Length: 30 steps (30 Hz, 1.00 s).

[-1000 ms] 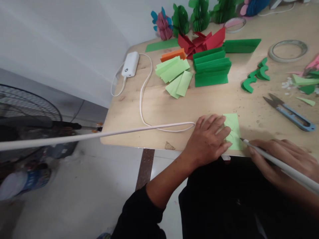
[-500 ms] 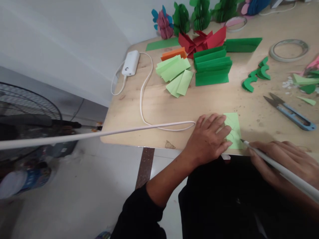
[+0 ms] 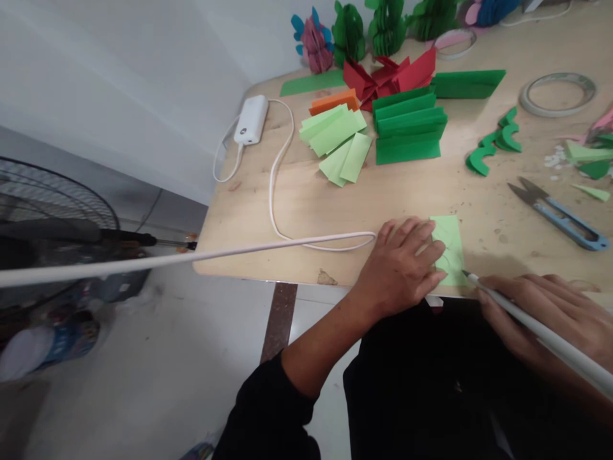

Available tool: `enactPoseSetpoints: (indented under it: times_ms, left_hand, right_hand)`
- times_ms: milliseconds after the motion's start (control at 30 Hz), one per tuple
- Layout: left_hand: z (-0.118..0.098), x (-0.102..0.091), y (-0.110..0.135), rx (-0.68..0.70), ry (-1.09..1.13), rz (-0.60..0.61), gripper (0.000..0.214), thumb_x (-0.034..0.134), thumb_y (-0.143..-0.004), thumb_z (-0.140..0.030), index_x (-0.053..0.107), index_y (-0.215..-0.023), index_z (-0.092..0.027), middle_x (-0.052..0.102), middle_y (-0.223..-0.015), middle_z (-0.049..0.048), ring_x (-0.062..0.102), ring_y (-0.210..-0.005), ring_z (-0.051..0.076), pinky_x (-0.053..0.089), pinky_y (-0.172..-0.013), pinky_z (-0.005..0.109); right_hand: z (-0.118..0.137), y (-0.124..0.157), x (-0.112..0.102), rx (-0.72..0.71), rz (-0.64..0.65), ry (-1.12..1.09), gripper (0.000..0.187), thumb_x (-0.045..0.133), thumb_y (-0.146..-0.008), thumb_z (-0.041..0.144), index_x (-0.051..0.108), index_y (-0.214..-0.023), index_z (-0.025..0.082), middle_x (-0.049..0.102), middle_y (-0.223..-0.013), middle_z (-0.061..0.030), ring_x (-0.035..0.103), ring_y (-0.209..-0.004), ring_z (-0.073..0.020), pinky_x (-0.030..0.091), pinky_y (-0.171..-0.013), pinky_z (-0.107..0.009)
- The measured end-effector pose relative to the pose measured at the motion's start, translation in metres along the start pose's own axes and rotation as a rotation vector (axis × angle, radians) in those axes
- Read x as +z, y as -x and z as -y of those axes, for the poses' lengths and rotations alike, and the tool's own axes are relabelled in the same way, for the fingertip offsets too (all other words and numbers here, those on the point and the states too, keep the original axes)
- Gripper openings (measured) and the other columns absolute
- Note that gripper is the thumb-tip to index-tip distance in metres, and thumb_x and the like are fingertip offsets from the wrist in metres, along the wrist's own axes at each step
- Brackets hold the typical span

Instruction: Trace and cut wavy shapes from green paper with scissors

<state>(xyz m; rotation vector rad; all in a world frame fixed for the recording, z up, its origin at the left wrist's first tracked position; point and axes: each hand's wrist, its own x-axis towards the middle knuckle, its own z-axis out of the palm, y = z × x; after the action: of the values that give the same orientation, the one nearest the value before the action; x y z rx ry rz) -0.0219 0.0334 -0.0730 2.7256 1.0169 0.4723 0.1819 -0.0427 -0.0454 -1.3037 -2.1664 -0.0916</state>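
Observation:
A light green paper piece (image 3: 452,246) lies at the table's front edge, with thin curved lines drawn on it. My left hand (image 3: 401,265) rests flat over its left side, fingers spread and pressing down. My right hand (image 3: 546,313) is closed around a white pencil-like pen (image 3: 522,314), whose dark tip is at the paper's lower right edge; whether it touches cannot be made out. Behind my left hand lie a fan of light green strips (image 3: 338,137) and folded dark green paper (image 3: 409,131).
Blue thread snips (image 3: 565,217) lie at the right, near curly green cut-outs (image 3: 493,147) and a tape roll (image 3: 558,96). Folded red paper (image 3: 387,80) and honeycomb paper figures (image 3: 348,35) stand at the back. A white cable (image 3: 272,185) runs from a white power box (image 3: 251,119) across the left side.
Hardly anything differs. The pen tip and my right hand sit slightly lower relative to the paper, and my left hand keeps its place.

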Motion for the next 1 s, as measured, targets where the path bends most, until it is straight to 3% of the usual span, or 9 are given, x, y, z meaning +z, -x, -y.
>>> enactPoseSetpoints:
  times_ms: [433, 833, 1000]
  left_hand:
    - [-0.0001, -0.0019, 0.0002, -0.001, 0.004, 0.006, 0.037, 0.046, -0.096, -0.041, 0.060, -0.120, -0.017, 0.050, -0.147, 0.0123, 0.037, -0.139, 0.030, 0.027, -0.114, 0.050]
    - [-0.0001, -0.0012, 0.0003, 0.001, 0.001, 0.007, 0.037, 0.046, -0.096, -0.040, 0.060, -0.121, -0.017, 0.049, -0.147, 0.0117, 0.036, -0.139, 0.029, 0.026, -0.114, 0.050]
    - [-0.0004, -0.0016, -0.0001, 0.001, -0.004, 0.007, 0.036, 0.046, -0.096, -0.040, 0.060, -0.120, -0.017, 0.050, -0.146, 0.0118, 0.036, -0.139, 0.029, 0.026, -0.113, 0.050]
  right_hand:
    - [0.0003, -0.0001, -0.0026, -0.022, 0.033, 0.014, 0.021, 0.070, -0.079, 0.010, 0.062, -0.094, 0.022, 0.068, -0.068, 0.0020, 0.062, -0.056, -0.0154, 0.047, -0.059, -0.032]
    - [0.0033, -0.0004, -0.0030, -0.062, 0.031, -0.012, 0.019, 0.069, -0.079, 0.007, 0.062, -0.095, 0.015, 0.068, -0.066, -0.0021, 0.061, -0.055, -0.0158, 0.045, -0.057, -0.031]
    - [0.0055, -0.0009, -0.0082, 0.067, -0.022, 0.019, 0.016, 0.069, -0.080, 0.012, 0.064, -0.091, 0.021, 0.070, -0.069, -0.0002, 0.064, -0.057, -0.0166, 0.046, -0.059, -0.031]
